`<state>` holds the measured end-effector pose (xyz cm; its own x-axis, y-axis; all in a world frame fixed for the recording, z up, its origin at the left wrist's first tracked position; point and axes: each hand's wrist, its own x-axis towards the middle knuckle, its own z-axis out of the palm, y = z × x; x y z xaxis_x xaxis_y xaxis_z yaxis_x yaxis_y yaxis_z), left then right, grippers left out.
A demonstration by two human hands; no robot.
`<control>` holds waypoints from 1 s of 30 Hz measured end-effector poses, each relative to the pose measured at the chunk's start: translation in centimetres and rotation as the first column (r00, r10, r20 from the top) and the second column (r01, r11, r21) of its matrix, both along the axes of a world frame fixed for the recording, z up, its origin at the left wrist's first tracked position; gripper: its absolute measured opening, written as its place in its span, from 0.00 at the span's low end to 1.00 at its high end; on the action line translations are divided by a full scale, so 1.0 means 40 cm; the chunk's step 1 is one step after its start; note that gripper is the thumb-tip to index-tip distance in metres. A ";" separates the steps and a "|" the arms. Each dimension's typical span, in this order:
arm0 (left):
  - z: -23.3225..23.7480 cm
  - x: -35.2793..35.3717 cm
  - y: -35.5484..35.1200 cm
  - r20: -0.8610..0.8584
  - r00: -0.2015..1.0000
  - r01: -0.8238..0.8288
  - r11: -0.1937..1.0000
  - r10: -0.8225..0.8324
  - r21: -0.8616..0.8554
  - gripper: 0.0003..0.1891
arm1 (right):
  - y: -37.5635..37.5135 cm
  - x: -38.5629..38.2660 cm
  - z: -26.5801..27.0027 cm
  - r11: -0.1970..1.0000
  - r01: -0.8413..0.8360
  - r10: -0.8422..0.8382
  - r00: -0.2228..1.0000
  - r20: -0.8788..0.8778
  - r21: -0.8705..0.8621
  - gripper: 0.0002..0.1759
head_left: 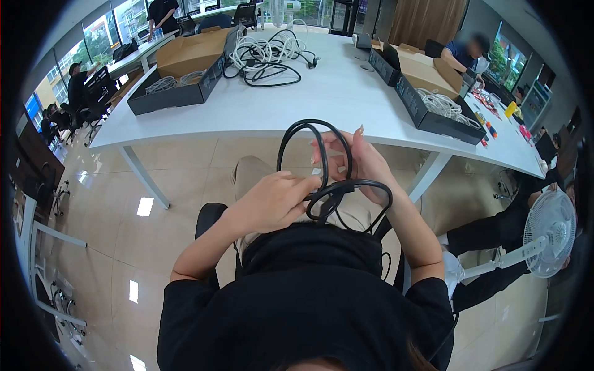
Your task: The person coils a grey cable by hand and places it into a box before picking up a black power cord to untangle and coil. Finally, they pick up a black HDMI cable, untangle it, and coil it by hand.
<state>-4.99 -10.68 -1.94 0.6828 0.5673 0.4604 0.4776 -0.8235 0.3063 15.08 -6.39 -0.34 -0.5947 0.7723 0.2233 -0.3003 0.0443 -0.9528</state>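
Several round loops of smooth black cable [349,183] fill the pinched left grip [272,201] and loosely curled right grip [366,164].

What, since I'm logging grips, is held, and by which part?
A black cable: left hand where loops cross; right hand against the upper loop, grip unclear.

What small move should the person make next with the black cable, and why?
Probably steady the crossing of the black cable with the left hand and gather the lower loop toward the upper loops: the left hand is at the crossing, the right hand is at the upper loops, and the lower loop splays away from them.
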 end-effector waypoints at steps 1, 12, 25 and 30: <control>-0.022 0.003 0.011 0.032 0.999 -0.011 1.000 0.011 0.012 0.13 | -0.010 0.006 0.024 1.000 -0.025 0.025 0.999 0.038 -0.019 0.31; -0.095 0.062 0.042 0.342 0.925 -0.002 0.903 0.164 -0.429 0.17 | -0.047 -0.051 0.002 0.985 -0.081 0.050 0.979 0.199 0.151 0.28; -0.127 0.127 0.089 0.567 0.822 0.433 0.600 0.044 -0.673 0.15 | 0.017 0.007 -0.059 0.986 0.144 -0.150 0.987 0.060 0.088 0.27; -0.128 0.179 0.090 0.625 0.781 0.499 0.593 0.007 -0.631 0.21 | -0.003 0.021 -0.071 0.910 0.341 -0.393 0.891 0.226 0.235 0.21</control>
<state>2.18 -7.08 -7.08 0.6437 0.7121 0.2802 -0.1533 -0.2387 0.9589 15.92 -6.49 -3.19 -0.3333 0.9068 0.2582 0.0315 0.2844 -0.9582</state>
